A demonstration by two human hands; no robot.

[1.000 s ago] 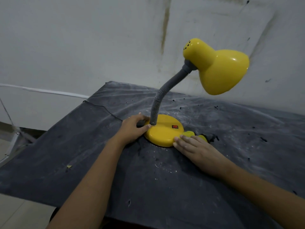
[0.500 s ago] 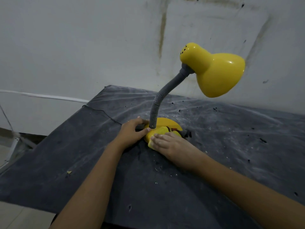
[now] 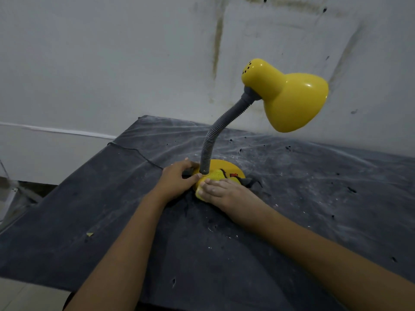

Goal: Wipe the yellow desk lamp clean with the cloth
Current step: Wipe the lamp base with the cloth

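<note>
Both forearms reach in from the near edge of the tabletop (image 3: 314, 221), which lies under a dark, dusty sheet. The right hand (image 3: 224, 193) lies flat, its fingers (image 3: 208, 187) straight and close together, pressing the yellow cloth (image 3: 215, 175) onto the near side of the lamp base (image 3: 235, 168). Just to its left, the left hand (image 3: 177, 178) curls thumb and fingers round the base's left rim, by the looks of it to steady it. The base stands past the middle of the tabletop, toward the far edge, with a red switch (image 3: 233, 175) showing just beyond the cloth.

The grey bendy neck (image 3: 213, 135) starts right off the right fingertips, at the left part of the base. It climbs almost straight up, then leans away to the right, ending at the yellow shade (image 3: 294, 99), which hangs high, well apart from both hands and pointing down to the right. So the unwiped length runs up and rightward from the cloth, and the right hand is the nearer one to follow it. A thin black cord (image 3: 132, 150) trails off toward the left edge, and a stained white wall (image 3: 112, 63) stands behind.
</note>
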